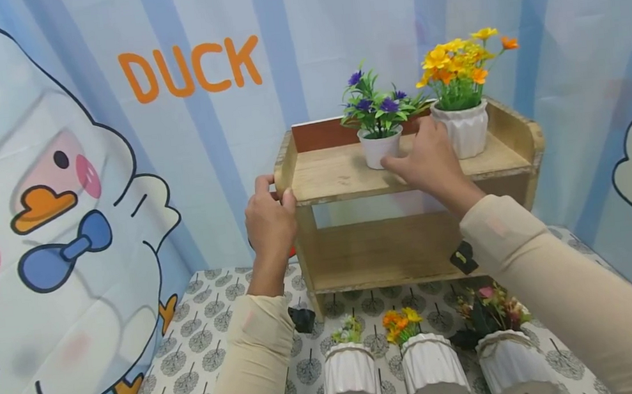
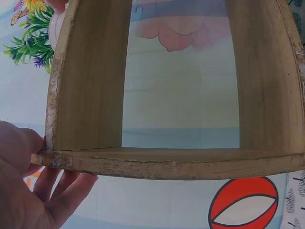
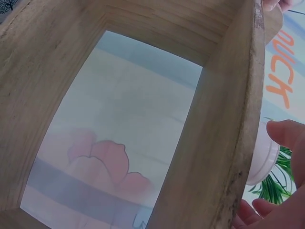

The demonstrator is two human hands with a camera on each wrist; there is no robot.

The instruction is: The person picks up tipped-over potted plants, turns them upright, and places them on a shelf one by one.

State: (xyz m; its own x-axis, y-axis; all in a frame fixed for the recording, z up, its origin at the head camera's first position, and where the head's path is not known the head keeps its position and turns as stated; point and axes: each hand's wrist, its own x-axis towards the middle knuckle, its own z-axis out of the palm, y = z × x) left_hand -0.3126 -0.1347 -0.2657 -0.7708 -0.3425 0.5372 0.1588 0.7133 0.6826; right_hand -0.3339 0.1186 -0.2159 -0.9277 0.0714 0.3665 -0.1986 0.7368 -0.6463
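My left hand (image 1: 272, 221) grips the upper left corner of a small two-tier wooden shelf (image 1: 342, 175). In the left wrist view, its thumb and fingers lie around the side panel (image 2: 167, 164). On the top tier stands a small white pot (image 1: 377, 150) of purple flowers with green leaves. My right hand (image 1: 433, 156) is beside it, thumb at the pot's front edge and fingers spread apart to the right. The right wrist view has that pot (image 3: 262, 157) partly hidden behind the shelf board. Right of this hand stands a ribbed white pot (image 1: 470, 132) of yellow and orange flowers.
In front of the shelf, a ribbed white pot with small pale flowers (image 1: 351, 379), one with orange flowers (image 1: 435, 370) and one with pink flowers and dark leaves (image 1: 515, 365) stand on the patterned tablecloth (image 1: 195, 364). A striped duck-print curtain (image 1: 220, 168) hangs behind.
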